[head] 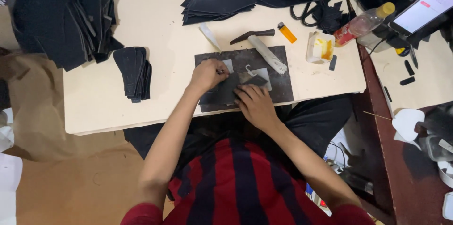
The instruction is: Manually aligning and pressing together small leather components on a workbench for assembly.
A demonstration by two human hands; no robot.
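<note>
A pale, cream-coloured board (pixel 141 22) serves as the work surface, resting low over a floor covered in brown paper (pixel 61 168). At its far left a tall heap of black cut pieces (pixel 56 12) leans over the edge, and just beside it lies a small fanned stack of black tongue-shaped pieces (pixel 133 73). Toward the middle, a dark cutting slab (pixel 278 88) sits near the front edge. On it the left hand (pixel 206 76) is curled closed around a thin pen-like tool (pixel 220 71), its tip meeting a grey-black leather piece (pixel 225 92) that lies flat on the slab (what the tip does there is too small to tell). The right hand (pixel 255 104) lies spread, fingers flat, pressing the same piece down. A hammer (pixel 262 48) rests across the slab's upper edge, with an orange lighter (pixel 287 32) just beyond it. More black pieces (pixel 218 0) are piled along the back. Further right stand a small white glue tub (pixel 320 47) and a plastic bottle with a yellow cap (pixel 363 24). A dark reddish table (pixel 406 173) adjoins the right side, holding a lit phone (pixel 427 10).
</note>
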